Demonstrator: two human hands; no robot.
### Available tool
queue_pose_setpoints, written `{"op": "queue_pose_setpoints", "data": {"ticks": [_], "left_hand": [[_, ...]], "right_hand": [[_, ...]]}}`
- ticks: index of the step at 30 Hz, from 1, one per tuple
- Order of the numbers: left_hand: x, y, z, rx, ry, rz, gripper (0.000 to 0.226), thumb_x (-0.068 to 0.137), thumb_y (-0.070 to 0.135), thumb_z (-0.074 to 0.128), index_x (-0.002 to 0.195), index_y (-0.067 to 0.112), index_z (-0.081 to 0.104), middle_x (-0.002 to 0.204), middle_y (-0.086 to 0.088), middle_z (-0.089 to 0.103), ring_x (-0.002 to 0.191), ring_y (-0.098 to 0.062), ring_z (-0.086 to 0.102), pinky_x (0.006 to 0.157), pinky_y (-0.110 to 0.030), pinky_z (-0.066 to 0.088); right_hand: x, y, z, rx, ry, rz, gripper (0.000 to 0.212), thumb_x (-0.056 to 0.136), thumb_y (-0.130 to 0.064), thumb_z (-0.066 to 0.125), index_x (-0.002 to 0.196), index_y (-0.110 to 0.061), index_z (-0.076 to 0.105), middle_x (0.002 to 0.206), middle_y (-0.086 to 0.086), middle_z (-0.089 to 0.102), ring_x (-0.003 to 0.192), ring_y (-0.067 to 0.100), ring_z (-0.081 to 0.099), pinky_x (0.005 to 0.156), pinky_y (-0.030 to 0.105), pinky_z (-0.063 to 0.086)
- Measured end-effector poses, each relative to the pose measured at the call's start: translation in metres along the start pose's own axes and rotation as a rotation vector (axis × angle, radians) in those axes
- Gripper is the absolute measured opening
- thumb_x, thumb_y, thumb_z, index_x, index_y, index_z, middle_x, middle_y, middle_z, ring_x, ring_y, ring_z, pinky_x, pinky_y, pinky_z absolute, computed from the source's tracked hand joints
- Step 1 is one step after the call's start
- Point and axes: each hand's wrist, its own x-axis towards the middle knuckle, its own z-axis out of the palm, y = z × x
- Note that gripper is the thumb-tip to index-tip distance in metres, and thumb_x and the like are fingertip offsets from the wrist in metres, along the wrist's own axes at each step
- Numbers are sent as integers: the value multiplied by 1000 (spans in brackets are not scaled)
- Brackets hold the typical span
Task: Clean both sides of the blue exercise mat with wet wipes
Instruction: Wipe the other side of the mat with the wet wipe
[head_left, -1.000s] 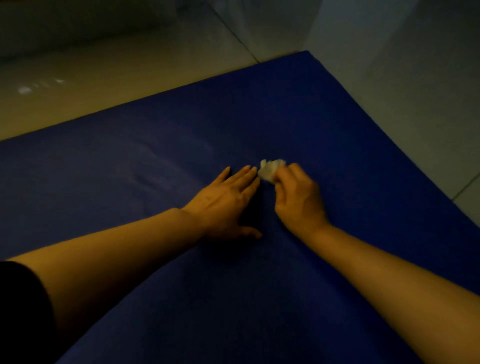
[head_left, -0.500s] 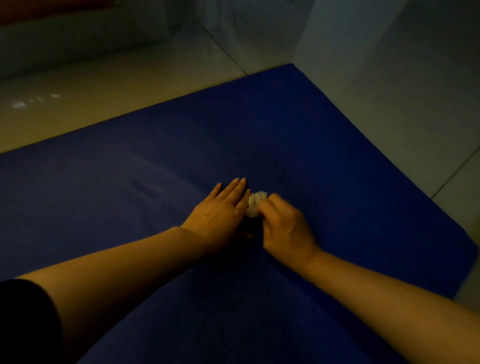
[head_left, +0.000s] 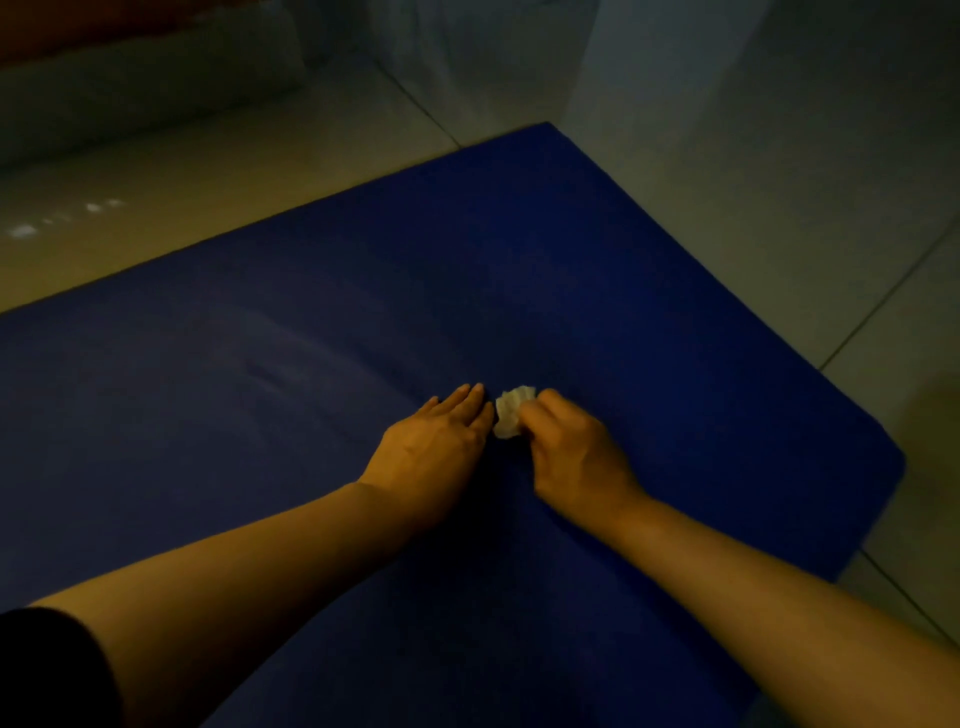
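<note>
Blue mat (head_left: 311, 415) is laid flat on tiled floor (head_left: 779, 208). Left hand (head_left: 434, 447) is pressed flat on mat, fingers straight, nothing held. Crumpled wet wipe (head_left: 510, 415) is pinched by right hand (head_left: 569, 447), mid-mat. Risk: mat may be bunched w/ hard strokes; only 1 side exposed.

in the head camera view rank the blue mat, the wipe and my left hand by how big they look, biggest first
1. Blue mat, spread across most of the view.
2. Left hand, flat on the mat.
3. Wipe, a small crumpled wad partly hidden in the right hand, so it may be bigger than it shows.
</note>
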Motion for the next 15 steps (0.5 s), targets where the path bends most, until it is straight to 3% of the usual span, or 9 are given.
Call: {"op": "queue_pose_setpoints", "data": {"ticks": [1,3,6,10,15], "left_hand": [[0,1,-3,-1,-25,1,62,104,17,34,154,14,-2,162,-6,-10,149,-18,-6,121,-33,5],[1,4,-7,-19,-86,-8,66,104,27,37,154,13,-3,161,-8,-11,149,-20,-8,121,-37,6],[-1,16,-8,-53,-176,-50,92,94,55,48,153,14,-9,159,-12,-19,147,-25,-15,120,-48,2],[-3,36,5,-103,-172,-131,126,73,77,56,151,11,-18,154,-17,-30,143,-30,-28,116,-60,-6],[-7,47,17,-100,-135,-190,135,68,78,60,148,9,-24,152,-16,-36,140,-30,-33,114,-61,-11]], "right_hand": [[2,8,-6,-8,16,-2,37,76,10,56,94,-23,55,91,5,58,85,11,55,79,12,42],[10,30,-17,-47,93,113,32,80,10,55,99,-14,62,99,6,60,93,21,61,80,25,50],[19,55,-27,-185,104,360,23,86,5,51,106,-2,59,106,13,56,91,32,57,68,30,42],[-3,23,-13,-49,108,157,30,82,0,48,105,-7,65,108,11,61,101,30,62,85,37,53],[-44,14,-12,-17,-65,36,26,80,-2,51,103,-10,63,102,6,59,92,28,62,74,35,56]]}}
